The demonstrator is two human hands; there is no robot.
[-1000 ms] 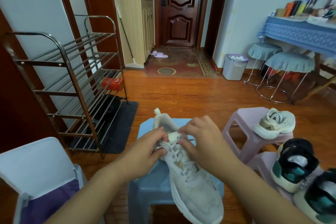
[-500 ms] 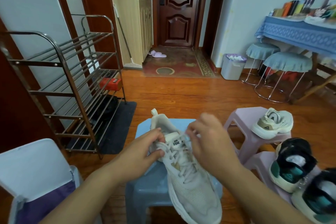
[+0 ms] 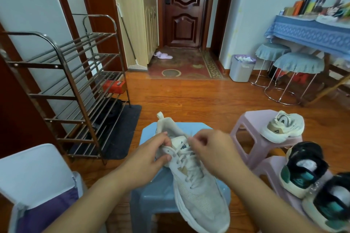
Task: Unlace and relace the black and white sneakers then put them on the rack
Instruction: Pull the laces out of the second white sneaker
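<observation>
Left hand (image 3: pixel 151 154) grips sneaker (image 3: pixel 193 178) collar on stool (image 3: pixel 151 195); right hand (image 3: pixel 210 149) pinches lace (image 3: pixel 190 139) just above tongue. Keep collar pinned, draw lace straight from top eyelet, avoiding snags.

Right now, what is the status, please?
Left hand holds white sneaker at collar. Right hand pinches lace. Sneaker on blue stool. Rack unobstructed.
</observation>
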